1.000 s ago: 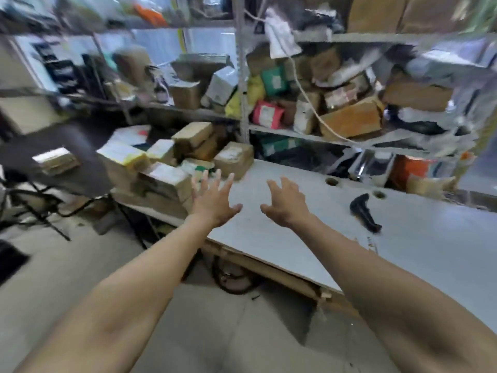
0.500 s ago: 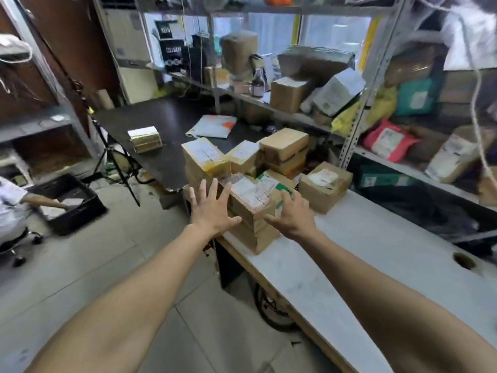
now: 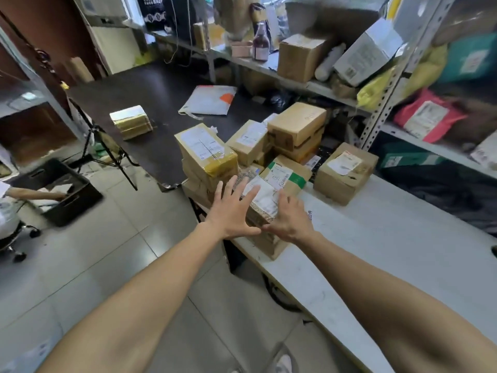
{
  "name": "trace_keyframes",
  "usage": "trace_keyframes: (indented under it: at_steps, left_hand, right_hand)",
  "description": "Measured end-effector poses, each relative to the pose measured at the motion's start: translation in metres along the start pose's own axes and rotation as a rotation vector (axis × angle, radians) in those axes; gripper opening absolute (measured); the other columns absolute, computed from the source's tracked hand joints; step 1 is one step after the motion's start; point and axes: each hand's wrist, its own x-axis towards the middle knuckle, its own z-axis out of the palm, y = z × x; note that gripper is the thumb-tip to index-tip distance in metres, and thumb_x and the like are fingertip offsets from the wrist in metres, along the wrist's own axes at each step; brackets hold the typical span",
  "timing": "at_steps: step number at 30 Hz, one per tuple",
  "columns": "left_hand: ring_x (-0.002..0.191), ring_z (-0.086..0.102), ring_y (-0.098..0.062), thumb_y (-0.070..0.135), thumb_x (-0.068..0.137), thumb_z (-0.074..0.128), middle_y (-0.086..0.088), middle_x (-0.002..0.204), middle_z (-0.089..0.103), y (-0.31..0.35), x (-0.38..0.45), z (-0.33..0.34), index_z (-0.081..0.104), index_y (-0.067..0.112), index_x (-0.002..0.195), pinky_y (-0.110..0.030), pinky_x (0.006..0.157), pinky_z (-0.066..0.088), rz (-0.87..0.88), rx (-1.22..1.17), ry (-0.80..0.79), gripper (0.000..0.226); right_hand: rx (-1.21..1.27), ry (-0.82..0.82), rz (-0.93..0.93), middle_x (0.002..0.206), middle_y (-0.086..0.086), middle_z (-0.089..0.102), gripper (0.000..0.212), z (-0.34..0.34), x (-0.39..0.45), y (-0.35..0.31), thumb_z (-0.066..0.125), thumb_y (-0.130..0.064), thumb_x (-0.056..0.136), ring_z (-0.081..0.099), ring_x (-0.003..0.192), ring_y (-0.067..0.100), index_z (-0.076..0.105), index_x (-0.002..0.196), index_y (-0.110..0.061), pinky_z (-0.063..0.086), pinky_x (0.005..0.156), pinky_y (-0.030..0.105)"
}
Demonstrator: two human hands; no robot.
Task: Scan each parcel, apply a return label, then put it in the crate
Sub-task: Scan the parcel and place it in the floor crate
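Two bare hands reach over a heap of cardboard parcels at the end of a white table. The left hand, fingers spread and straight, hovers at the near parcel, covering much of its left side; whether it touches cannot be told. The right hand lies on the parcel's right edge, its fingertips hidden against the white label, so its hold is unclear. At least eight boxes make up the heap, the lower ones largely buried; one more labelled box stands just beside it on the table. On the adjoining dark table lie one taped bundle and one white mailer. At far left a second person, cut off by the frame, reaches into one black crate on the floor. Shelf contents at right are blurred.
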Motion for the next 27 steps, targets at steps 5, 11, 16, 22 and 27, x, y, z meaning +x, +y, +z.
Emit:
trace_keyframes:
  at_steps: [5, 11, 16, 22, 27]
  left_hand:
    - [0.153, 0.005, -0.03, 0.077, 0.072, 0.066, -0.009, 0.167, 0.01, 0.019, 0.03, -0.036, 0.018, 0.029, 0.159, -0.051, 0.124, 0.004, 0.293, -0.002, 0.039, 0.11]
    - [0.137, 0.04, -0.028, 0.081, 0.061, 0.071, -0.001, 0.153, 0.042, 0.122, 0.086, -0.084, 0.02, 0.051, 0.153, -0.045, 0.111, 0.031, 0.479, 0.021, -0.342, 0.11]
    - [0.101, 0.065, -0.015, 0.056, 0.063, 0.083, 0.009, 0.115, 0.064, 0.231, 0.113, -0.074, 0.038, 0.056, 0.136, -0.04, 0.095, 0.053, 0.568, -0.309, -0.769, 0.086]
    - [0.091, 0.074, -0.02, 0.03, 0.079, 0.084, -0.002, 0.108, 0.074, 0.375, 0.128, -0.023, 0.057, 0.037, 0.127, -0.034, 0.081, 0.061, 0.513, -0.581, -0.846, 0.055]
    - [0.091, 0.074, -0.025, 0.017, 0.089, 0.075, -0.007, 0.105, 0.076, 0.501, 0.121, 0.044, 0.06, 0.023, 0.122, -0.036, 0.076, 0.061, 0.247, -1.119, -0.944, 0.037]
  right_hand:
    - [-0.041, 0.03, -0.101, 0.146, 0.01, 0.036, 0.116, -0.034, -0.04, 0.038, 0.079, -0.057, 0.07, 0.035, 0.126, 0.026, 0.013, 0.155, -0.017, 0.038, 0.107, 0.041]
    - [-0.315, 0.082, -0.199, 0.143, 0.006, 0.04, 0.117, -0.099, -0.103, 0.119, 0.08, -0.051, 0.067, 0.036, 0.121, 0.024, 0.014, 0.156, -0.012, 0.036, 0.105, 0.031]
    - [-0.426, 0.152, -0.287, 0.13, 0.007, 0.05, 0.105, -0.146, -0.155, 0.199, 0.079, -0.049, 0.064, 0.043, 0.11, 0.024, 0.028, 0.149, -0.012, 0.045, 0.097, 0.035]
    - [-0.486, 0.225, -0.189, 0.137, 0.013, 0.052, 0.101, -0.168, -0.212, 0.343, 0.075, -0.056, 0.066, 0.05, 0.117, 0.03, 0.039, 0.145, -0.005, 0.047, 0.1, 0.042]
    - [-0.31, 0.249, 0.264, 0.147, 0.016, 0.042, 0.072, -0.16, -0.265, 0.481, 0.069, -0.036, 0.086, 0.04, 0.133, 0.035, 0.042, 0.145, -0.006, 0.037, 0.11, 0.043]
